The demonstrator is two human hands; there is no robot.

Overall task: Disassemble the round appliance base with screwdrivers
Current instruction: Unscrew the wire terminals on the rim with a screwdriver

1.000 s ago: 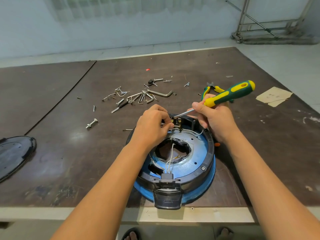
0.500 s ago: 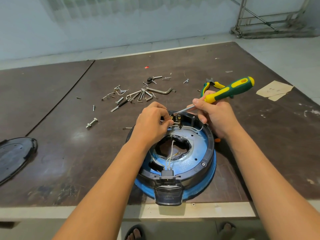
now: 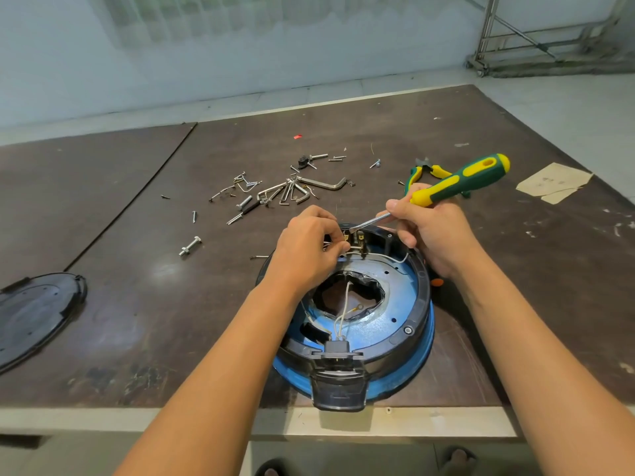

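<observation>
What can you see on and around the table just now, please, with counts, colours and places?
table: 1, dark brown, fills mid view
appliance base: 1, blue with black ring, table's near edge
wires: few, white, inside the base
screwdriver: 1, green-yellow handle, held, tip at base's far rim
pliers: 1, green-yellow handles, table beyond screwdriver
hex keys and screws: many, silver, table beyond base
bolt: 1, silver, table left of base
cover: 1, black, table's left edge
paper: 1, tan, table's far right
frame: 1, grey metal, floor top right
left hand: 1, pinches wires at base's far rim
right hand: 1, grips screwdriver
</observation>
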